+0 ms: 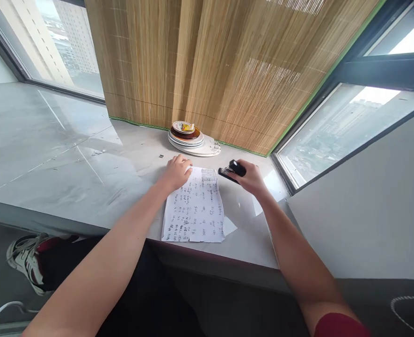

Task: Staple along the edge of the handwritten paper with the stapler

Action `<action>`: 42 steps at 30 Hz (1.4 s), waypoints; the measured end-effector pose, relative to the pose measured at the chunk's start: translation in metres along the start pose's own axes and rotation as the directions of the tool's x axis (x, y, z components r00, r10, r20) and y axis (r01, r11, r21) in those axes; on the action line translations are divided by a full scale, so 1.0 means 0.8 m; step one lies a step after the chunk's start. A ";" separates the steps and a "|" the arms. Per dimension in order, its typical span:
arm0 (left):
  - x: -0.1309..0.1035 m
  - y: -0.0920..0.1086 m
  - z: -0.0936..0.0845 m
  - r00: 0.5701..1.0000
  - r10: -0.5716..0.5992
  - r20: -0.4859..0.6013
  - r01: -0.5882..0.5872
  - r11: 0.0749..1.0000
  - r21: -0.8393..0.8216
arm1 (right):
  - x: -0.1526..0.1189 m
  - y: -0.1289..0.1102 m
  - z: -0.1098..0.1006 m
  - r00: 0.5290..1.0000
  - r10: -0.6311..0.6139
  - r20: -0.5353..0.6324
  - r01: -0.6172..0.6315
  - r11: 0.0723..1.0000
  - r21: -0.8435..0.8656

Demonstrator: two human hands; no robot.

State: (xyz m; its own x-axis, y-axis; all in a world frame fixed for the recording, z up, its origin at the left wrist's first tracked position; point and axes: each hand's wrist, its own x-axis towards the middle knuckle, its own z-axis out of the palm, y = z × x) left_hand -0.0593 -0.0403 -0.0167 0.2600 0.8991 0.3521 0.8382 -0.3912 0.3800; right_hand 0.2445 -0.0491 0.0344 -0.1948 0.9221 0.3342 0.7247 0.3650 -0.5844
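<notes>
A white sheet of paper (196,210) covered in handwriting lies on the pale stone-like ledge, its edges slightly crumpled. My left hand (177,172) rests over its upper left corner, fingers bent and thumb along the top edge, holding the paper against the surface. Just beyond the upper right corner, my right hand (251,177) is closed round a black stapler (237,167). The stapler's jaws point left toward the paper and stand apart, with a gap between them and the sheet. My right palm hides the stapler's rear end.
Stacked plates (192,142) with a small yellow packet (186,127) on top stand behind the paper. A bamboo blind (207,65) hangs behind them. Several loose staples and a small dark piece (161,156) lie on the ledge (69,182). Windows flank both sides.
</notes>
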 end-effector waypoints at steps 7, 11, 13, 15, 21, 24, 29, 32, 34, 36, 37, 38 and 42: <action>0.002 0.049 0.037 0.913 0.327 0.244 -0.303 0.944 -0.133 | -0.005 0.035 0.003 0.976 -0.019 0.216 0.064 0.977 -0.204; -0.001 0.065 0.046 0.843 0.368 0.392 -0.321 0.930 -0.180 | -0.004 0.029 0.014 0.966 -0.053 0.254 0.115 0.965 -0.237; -0.001 0.065 0.044 0.822 0.381 0.424 -0.316 0.924 -0.217 | -0.004 0.028 0.015 0.965 -0.062 0.254 0.126 0.961 -0.245; 0.000 0.063 0.041 0.818 0.396 0.417 -0.310 0.915 -0.259 | -0.006 0.027 0.015 0.965 -0.062 0.256 0.124 0.964 -0.235; 0.000 0.054 0.030 0.855 0.366 0.367 -0.238 0.906 -0.350 | -0.007 0.023 0.019 0.966 -0.072 0.247 0.129 0.966 -0.223; -0.001 0.053 0.026 0.828 0.416 0.377 -0.278 0.887 -0.367 | -0.007 0.022 0.022 0.963 -0.091 0.255 0.153 0.960 -0.234; -0.004 0.061 0.030 0.826 0.415 0.382 -0.287 0.892 -0.349 | -0.011 0.011 0.024 0.961 -0.128 0.245 0.166 0.976 -0.139; -0.005 0.066 0.030 0.834 0.407 0.372 -0.277 0.893 -0.354 | -0.014 0.001 0.021 0.965 -0.156 0.211 0.153 0.988 0.032; -0.005 0.064 0.023 0.844 0.403 0.354 -0.264 0.887 -0.378 | -0.015 -0.003 0.021 0.968 -0.154 0.196 0.138 0.986 0.095; -0.005 0.055 0.012 0.858 0.389 0.337 -0.249 0.887 -0.390 | -0.015 -0.004 0.021 0.973 -0.148 0.175 0.130 0.985 0.111; -0.006 0.048 0.006 0.861 0.380 0.339 -0.242 0.891 -0.383 | -0.015 -0.003 0.022 0.975 -0.147 0.167 0.129 0.985 0.112; -0.007 0.041 0.000 0.859 0.370 0.354 -0.237 0.900 -0.366 | -0.015 -0.003 0.023 0.976 -0.148 0.160 0.130 0.985 0.114; -0.013 0.022 -0.007 0.809 0.349 0.473 -0.235 0.929 -0.284 | -0.015 -0.003 0.032 0.973 -0.169 0.159 0.149 0.980 0.130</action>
State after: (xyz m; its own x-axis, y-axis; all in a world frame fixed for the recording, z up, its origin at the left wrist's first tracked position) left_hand -0.0503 -0.0575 -0.0087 0.7298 0.6836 0.0132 0.5816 -0.6308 0.5136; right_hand 0.2286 -0.0581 0.0129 -0.4173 0.8557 0.3059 0.5952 0.5117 -0.6196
